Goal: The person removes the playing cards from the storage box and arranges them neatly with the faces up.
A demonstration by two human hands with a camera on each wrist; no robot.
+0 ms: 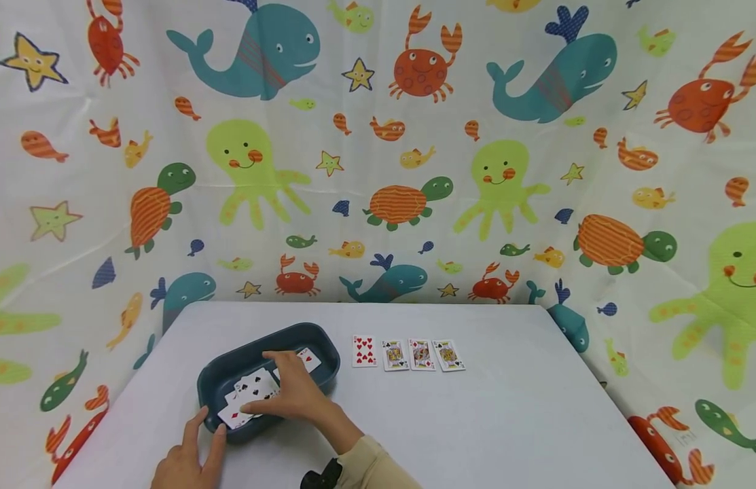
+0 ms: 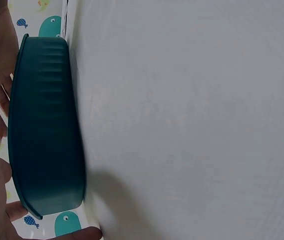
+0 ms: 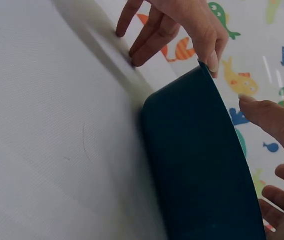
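Note:
A dark teal plastic tray [image 1: 208,380] stands at the table's left, holding several loose playing cards [image 1: 255,386], black and red suits face up. My left hand [image 1: 191,454] holds the tray's near left corner, thumb and index finger on either side of it. In the left wrist view the thumb meets the rim and another finger reaches down to the table. Over the tray, my right hand [image 1: 295,390] spreads thumb and fingers wide above the cards and covers some of them. Its fingertips are partly hidden behind the tray wall in the right wrist view.
Right of the tray, a hearts number card [image 1: 364,352] and three face cards [image 1: 422,355] lie face up in a row on the white table [image 1: 506,421]. A curtain [image 1: 439,136] printed with sea animals hangs behind and along the sides.

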